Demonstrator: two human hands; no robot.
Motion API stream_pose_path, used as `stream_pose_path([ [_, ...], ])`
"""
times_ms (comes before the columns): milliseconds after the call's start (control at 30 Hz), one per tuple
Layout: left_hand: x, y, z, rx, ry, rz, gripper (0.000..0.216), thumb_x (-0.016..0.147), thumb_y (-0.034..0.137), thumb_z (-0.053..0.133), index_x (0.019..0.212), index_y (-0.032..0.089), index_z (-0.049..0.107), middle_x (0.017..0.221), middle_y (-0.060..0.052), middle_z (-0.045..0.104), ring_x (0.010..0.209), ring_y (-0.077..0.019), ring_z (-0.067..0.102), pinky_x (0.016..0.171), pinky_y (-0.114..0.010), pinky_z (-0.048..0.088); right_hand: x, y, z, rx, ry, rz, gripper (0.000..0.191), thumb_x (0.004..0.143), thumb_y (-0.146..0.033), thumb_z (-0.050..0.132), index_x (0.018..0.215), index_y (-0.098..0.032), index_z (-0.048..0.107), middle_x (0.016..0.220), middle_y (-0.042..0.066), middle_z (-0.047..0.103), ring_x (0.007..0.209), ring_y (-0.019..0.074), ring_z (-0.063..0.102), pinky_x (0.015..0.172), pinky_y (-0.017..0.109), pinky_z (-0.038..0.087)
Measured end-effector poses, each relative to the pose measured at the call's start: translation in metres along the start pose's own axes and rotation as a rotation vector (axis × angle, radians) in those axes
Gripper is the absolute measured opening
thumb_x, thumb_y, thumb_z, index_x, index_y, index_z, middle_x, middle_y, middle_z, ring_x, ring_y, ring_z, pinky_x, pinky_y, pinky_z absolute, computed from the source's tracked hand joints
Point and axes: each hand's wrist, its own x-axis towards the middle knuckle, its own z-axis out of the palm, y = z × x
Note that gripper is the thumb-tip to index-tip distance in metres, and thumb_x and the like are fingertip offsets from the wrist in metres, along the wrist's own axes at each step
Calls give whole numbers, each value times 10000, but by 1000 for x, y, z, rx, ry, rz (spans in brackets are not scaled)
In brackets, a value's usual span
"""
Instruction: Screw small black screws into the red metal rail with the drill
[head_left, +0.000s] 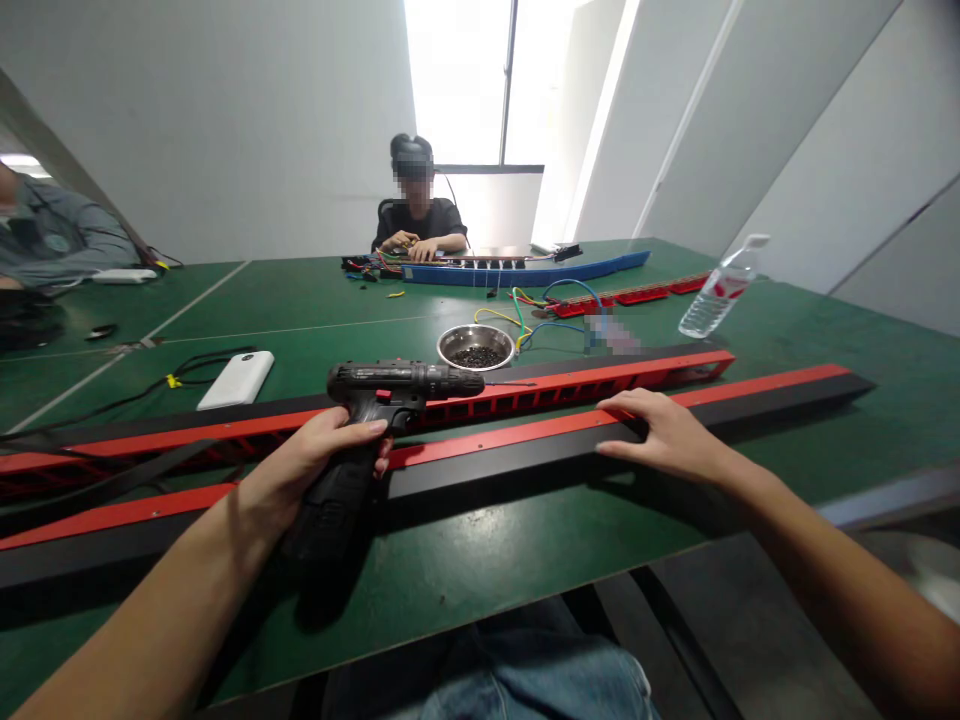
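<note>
Gripping the black drill (382,381) by its handle at the wearer's 11 o'clock, the left hand (319,455) aims the bit toward 3. At 1 o'clock the right hand (667,435) clasps the near beam (495,452), red and black, thumb and fingers astride it. Beyond lies the far beam (637,369); at 12, a metal bowl (475,336) holds small dark pieces. At 1, the bottle (712,300) bears a red-marked label, too blurred to read. Furthest, at 12, a co-worker (424,218) sits behind a blue strip (525,273).

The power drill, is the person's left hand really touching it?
Touching. The head view shows it: the left hand is wrapped around the handle of the power drill, with the thumb lying across it.
</note>
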Motion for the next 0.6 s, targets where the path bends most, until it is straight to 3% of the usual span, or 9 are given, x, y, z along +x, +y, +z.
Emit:
stream_pose_path([
  [133, 4, -7, 5, 27, 7, 103, 279, 738, 309, 842, 862, 149, 649, 742, -48, 694, 623, -175, 673, 545, -254, 559, 27, -27, -1, 306, 41, 80, 490, 985, -610, 458, 1012, -200, 727, 1049, 108, 747, 988, 288, 680, 894, 416, 518],
  [233, 5, -10, 5, 16, -18, 147, 257, 756, 319, 827, 826, 136, 662, 740, -44, 688, 617, -161, 667, 557, -248, 567, 59, -56, 10, 489, 41, 77, 524, 1002, -635, 414, 977, -183, 679, 924, 83, 730, 860, 228, 669, 807, 351, 509],
  [333, 6, -13, 2, -30, -14, 152, 252, 756, 302, 830, 866, 135, 675, 753, -39, 691, 616, -154, 666, 561, -246, 573, 91, -77, 27, 699, -74, 99, 584, 986, -692, 395, 877, -175, 643, 741, 48, 668, 632, 168, 593, 631, 300, 471],
  [467, 6, -14, 2, -110, -8, 147, 232, 771, 283, 817, 885, 131, 684, 765, -43, 687, 623, -150, 662, 566, -244, 577, 125, -85, 43, 760, -37, 99, 627, 968, -706, 424, 575, -218, 445, 501, -14, 445, 470, 119, 412, 537, 281, 373],
  [600, 6, -14, 4, -141, 43, 203, 213, 791, 267, 801, 899, 117, 695, 787, -47, 686, 646, -145, 664, 590, -240, 588, 156, -78, 48, 735, -9, 201, 496, 1039, -515, 372, 624, -246, 340, 531, -32, 391, 460, 113, 367, 502, 270, 350],
])
